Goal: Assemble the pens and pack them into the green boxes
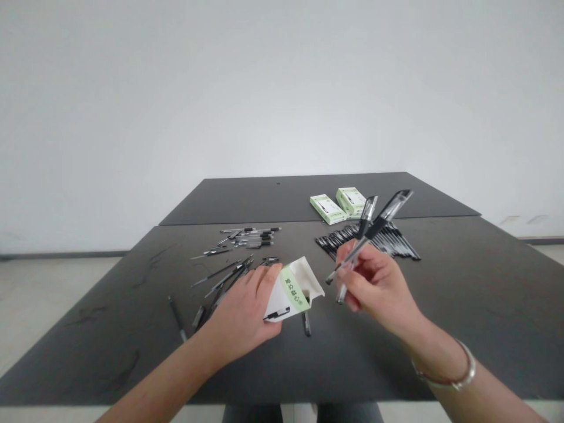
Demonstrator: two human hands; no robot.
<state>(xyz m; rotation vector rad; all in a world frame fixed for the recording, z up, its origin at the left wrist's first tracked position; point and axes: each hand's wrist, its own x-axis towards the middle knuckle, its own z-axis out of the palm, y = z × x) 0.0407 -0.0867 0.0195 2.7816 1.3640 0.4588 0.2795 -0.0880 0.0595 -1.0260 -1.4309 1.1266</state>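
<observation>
Pens (388,215) pinched in my right hand (376,288), narrow gap from open box (277,296); my left hand (244,308) curls round box; table edge (299,399) lies nearer me than both hands.

Silvery bangle (456,385), dark trousers (252,414)

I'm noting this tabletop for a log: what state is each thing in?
Left hand: closed around the held box
Held box: tilted, open at the end facing the right hand
Right hand: gripping two pens
Two pens: raised, slanted
Pens at right: lined up side by side
Pens at left: scattered loose
Back boxes: lying on the table
Bracelet: around the right wrist
</observation>
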